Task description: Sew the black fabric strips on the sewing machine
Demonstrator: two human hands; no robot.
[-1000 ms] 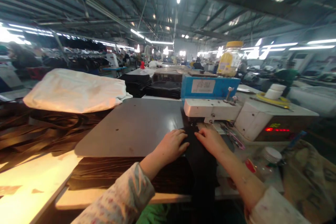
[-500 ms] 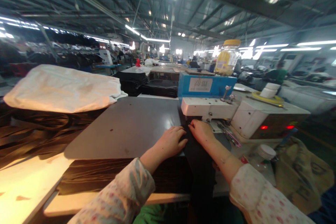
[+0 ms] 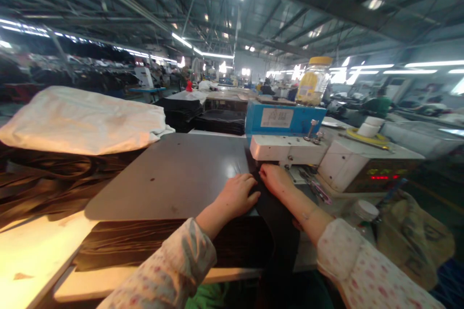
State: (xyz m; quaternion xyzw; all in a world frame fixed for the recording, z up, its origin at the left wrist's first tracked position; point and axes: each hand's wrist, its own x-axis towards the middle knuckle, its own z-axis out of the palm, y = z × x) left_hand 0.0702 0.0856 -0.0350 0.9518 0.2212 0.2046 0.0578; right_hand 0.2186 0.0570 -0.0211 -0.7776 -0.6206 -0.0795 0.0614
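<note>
A long strip of dark cloth [image 3: 281, 224] runs from under the white head of a sewing machine [image 3: 286, 148] and hangs over the table's front edge. My left hand [image 3: 241, 193] lies at the strip's left side, fingers on the smooth grey plate [image 3: 188, 169] and the cloth's edge, thumb apart from them. Close to the machine head, my right hand [image 3: 275, 176] has its fingers curled and pressed together on the cloth. The fingertips are partly hidden. Just right of that hand, scissors with pink handles [image 3: 321, 190] rest by the machine.
Stacked dark cloth [image 3: 166, 244] lies beneath the plate. On the left, a white bag [image 3: 87, 120] covers more dark pieces. A yellow-lidded jar [image 3: 313, 82] tops the blue housing [image 3: 270, 118]. A control box [image 3: 377, 174] and a small lidded jar [image 3: 364, 212] stand right.
Both hands keep nearly the same place. The cloth strip below them has shifted and bows outward a little more. The control box's lit display has changed. The view has turned slightly right.
</note>
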